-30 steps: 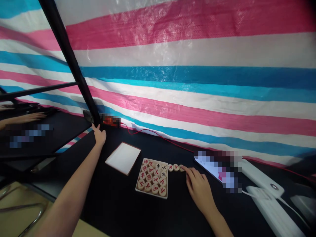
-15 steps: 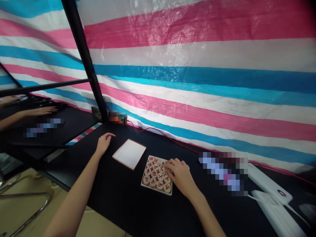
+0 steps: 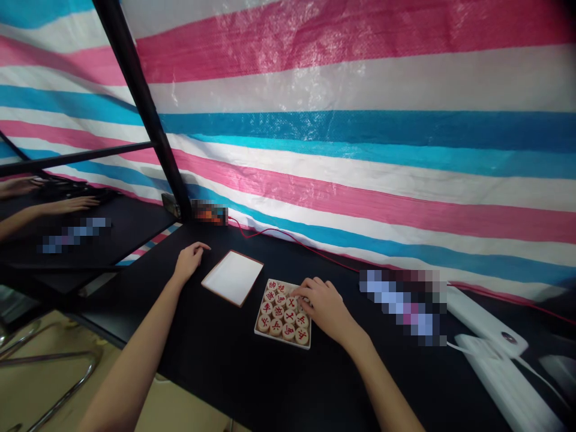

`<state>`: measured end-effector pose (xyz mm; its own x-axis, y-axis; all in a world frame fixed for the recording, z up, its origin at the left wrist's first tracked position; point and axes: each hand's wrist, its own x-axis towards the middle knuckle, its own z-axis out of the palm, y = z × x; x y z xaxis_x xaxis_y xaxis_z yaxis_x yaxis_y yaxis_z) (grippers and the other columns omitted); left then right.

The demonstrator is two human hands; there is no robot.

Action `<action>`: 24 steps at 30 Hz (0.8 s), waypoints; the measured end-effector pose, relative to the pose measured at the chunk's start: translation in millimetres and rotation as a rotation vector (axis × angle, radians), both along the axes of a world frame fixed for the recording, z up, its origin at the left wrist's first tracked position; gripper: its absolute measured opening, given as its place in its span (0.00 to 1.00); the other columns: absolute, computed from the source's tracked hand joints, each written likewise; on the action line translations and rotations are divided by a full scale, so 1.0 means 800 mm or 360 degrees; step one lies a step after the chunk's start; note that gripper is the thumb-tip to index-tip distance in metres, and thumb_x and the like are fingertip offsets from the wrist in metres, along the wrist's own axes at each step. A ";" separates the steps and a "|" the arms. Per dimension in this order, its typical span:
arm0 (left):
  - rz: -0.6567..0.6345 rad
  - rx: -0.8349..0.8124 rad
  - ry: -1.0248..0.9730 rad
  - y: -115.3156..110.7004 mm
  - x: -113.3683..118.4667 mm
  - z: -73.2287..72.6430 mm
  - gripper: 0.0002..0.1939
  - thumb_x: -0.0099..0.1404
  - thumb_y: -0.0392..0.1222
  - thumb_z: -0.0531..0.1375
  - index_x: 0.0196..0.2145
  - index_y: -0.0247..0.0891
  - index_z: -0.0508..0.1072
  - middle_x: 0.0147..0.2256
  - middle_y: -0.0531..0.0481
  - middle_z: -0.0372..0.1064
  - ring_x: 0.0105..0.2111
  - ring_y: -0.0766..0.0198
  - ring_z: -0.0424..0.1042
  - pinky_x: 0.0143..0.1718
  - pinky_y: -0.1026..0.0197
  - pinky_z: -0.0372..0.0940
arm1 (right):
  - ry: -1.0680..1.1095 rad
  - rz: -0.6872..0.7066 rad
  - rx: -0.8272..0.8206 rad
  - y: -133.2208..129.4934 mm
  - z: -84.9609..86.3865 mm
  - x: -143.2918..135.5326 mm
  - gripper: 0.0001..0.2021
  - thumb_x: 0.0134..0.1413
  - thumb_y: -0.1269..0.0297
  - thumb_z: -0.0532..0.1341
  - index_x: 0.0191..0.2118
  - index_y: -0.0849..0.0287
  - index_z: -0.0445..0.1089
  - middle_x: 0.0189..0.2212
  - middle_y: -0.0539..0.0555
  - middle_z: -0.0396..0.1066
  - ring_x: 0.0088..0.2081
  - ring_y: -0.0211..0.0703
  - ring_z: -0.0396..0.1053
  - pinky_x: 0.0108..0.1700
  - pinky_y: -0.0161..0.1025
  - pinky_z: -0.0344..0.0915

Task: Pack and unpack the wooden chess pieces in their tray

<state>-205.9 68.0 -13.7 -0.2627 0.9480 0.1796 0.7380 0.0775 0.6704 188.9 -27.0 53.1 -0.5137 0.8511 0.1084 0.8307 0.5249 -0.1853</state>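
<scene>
A shallow white box (image 3: 283, 342) on the black table holds several round wooden pieces (image 3: 288, 331) with red characters, set in rows. My right hand (image 3: 321, 303) reaches over the box's back right corner, its fingers bent down onto the pieces there; whatever lies under the fingertips is hidden. Left of the box lies a flat white lid-like tray (image 3: 233, 277) with a brown edge. My left hand (image 3: 191, 261) rests on the table beyond the tray's left side, index finger stretched out, the other fingers curled, with nothing seen in it.
A red cable (image 3: 288, 233) runs along the back by the striped sheet (image 3: 315, 180). White power strips (image 3: 483, 321) lie at the right. A black frame post (image 3: 148, 114) stands at the left, with another person's hands (image 3: 74, 206) on a table beyond it.
The view has shifted slightly. My right hand's fingers have moved a little over the back right part of the box. My left hand has kept its place and pose.
</scene>
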 end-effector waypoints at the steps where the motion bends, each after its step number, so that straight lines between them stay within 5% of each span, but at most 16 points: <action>1: -0.0008 0.0006 0.0024 0.000 0.000 0.000 0.19 0.57 0.45 0.46 0.36 0.37 0.73 0.14 0.57 0.58 0.18 0.65 0.62 0.25 0.65 0.56 | -0.0025 -0.0012 -0.0016 0.000 0.001 -0.003 0.10 0.57 0.64 0.55 0.40 0.47 0.71 0.36 0.50 0.69 0.39 0.40 0.63 0.38 0.39 0.50; 7: -0.0052 0.0021 0.0109 -0.002 -0.001 0.001 0.18 0.58 0.44 0.45 0.36 0.37 0.72 0.13 0.57 0.59 0.18 0.65 0.63 0.26 0.64 0.56 | -0.0129 -0.0101 -0.0049 0.000 0.000 -0.019 0.09 0.55 0.59 0.56 0.37 0.53 0.72 0.35 0.52 0.70 0.39 0.43 0.64 0.38 0.40 0.50; 15: -0.0049 0.0040 0.0140 -0.009 0.007 0.005 0.18 0.58 0.44 0.45 0.36 0.38 0.72 0.14 0.57 0.60 0.19 0.65 0.63 0.25 0.65 0.56 | -0.0113 -0.0154 -0.0092 0.002 0.000 -0.017 0.07 0.50 0.59 0.62 0.36 0.49 0.73 0.35 0.50 0.71 0.40 0.43 0.63 0.38 0.39 0.50; 19: -0.0064 0.0011 0.0239 -0.028 0.022 0.016 0.17 0.59 0.44 0.46 0.36 0.40 0.72 0.16 0.56 0.64 0.21 0.65 0.65 0.25 0.66 0.55 | -0.0114 -0.0165 -0.0107 0.005 -0.003 -0.015 0.07 0.51 0.59 0.60 0.35 0.50 0.74 0.36 0.50 0.70 0.41 0.44 0.63 0.39 0.39 0.50; 24: 0.0185 0.0182 0.0300 -0.067 0.034 0.035 0.16 0.59 0.42 0.46 0.38 0.41 0.72 0.20 0.55 0.67 0.22 0.66 0.65 0.25 0.67 0.54 | -0.0092 -0.0125 -0.0112 0.004 0.000 -0.013 0.09 0.53 0.57 0.59 0.40 0.46 0.73 0.38 0.51 0.70 0.41 0.44 0.63 0.39 0.40 0.51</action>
<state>-178.4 14.3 14.3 -0.3205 0.8842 0.3399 0.8413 0.1008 0.5311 178.7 -23.6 53.1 -0.4488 0.8934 0.0193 0.8791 0.4453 -0.1697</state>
